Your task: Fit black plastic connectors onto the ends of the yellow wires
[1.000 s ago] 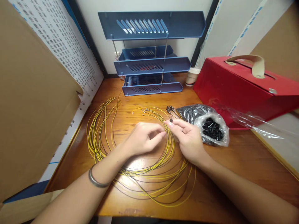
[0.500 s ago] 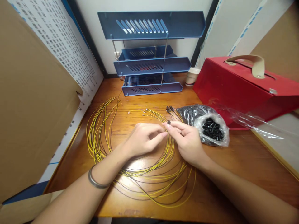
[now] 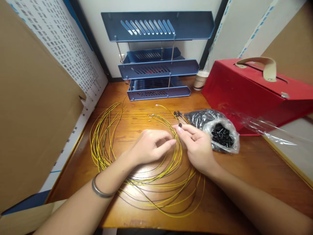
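Note:
A coil of thin yellow and black wires (image 3: 179,158) lies on the wooden table, spreading left into a second looped bunch (image 3: 99,140). My right hand (image 3: 199,147) pinches a wire near its small round black end piece (image 3: 180,125), right of the coil. At the coil's inner left side is my left hand (image 3: 153,147), thumb and forefinger apart, with nothing visible between them. Several wires with black ends (image 3: 179,114) lie beyond my right hand. A loose yellow wire tip (image 3: 157,105) points left above the coil's bare ends (image 3: 150,117).
A plastic bag of small black parts (image 3: 222,136) lies right of my right hand. Behind it are a red box (image 3: 246,94) and a paper cup (image 3: 201,80). A blue tiered rack (image 3: 158,68) stands at the back. Cardboard (image 3: 36,107) borders the left.
My right hand has shifted slightly right and away from me with the black end piece. The loose yellow tip has swung right and farther back. My left hand's fingertips are now farther from it.

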Tool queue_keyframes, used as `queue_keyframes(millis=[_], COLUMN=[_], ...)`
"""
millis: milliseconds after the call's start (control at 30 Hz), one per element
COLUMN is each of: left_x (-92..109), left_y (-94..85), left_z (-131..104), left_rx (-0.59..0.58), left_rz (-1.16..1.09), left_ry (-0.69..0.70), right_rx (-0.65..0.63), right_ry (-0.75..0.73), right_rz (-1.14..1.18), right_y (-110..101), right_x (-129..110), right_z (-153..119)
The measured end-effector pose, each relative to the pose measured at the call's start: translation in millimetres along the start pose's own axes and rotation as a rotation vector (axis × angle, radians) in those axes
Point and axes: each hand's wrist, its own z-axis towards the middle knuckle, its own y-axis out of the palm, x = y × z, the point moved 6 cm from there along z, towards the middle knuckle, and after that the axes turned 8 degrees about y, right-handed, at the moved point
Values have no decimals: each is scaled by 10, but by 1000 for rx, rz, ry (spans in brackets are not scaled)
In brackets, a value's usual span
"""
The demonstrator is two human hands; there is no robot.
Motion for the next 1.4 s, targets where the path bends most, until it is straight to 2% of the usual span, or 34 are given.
queue_keyframes(millis=[167, 300, 600, 700, 933, 1133, 1300, 1400], left_x=[-40, -42, -37, -47, -12, -9, -6, -19], left_y=[-37, -9, -12, -1, -64, -93, -75, -64], left_z=[16, 8, 22, 22, 0, 23, 25, 23], left_rx=[83, 61, 12, 7, 168, 183, 138, 130], left_rz=[-10, 6, 1, 23, -3, 6, 13, 14], left_ry=[-8, 14, -39, -49, 17, 17, -9, -14], right_rx=[-86, -73, -11, -32, -127, -54, 92, 132], right_ry=[-51, -75, -85, -103, -168, -226, -277, -308], right_rz=[-107, -125, -12, -41, -188, -210, -259, -251], right_y=[72, 70, 37, 47, 109, 51, -64, -98], right_x=[38, 35, 0, 2, -49, -101, -166, -222], right_z=[-78, -87, -56, -59, -83, -74, -45, -36])
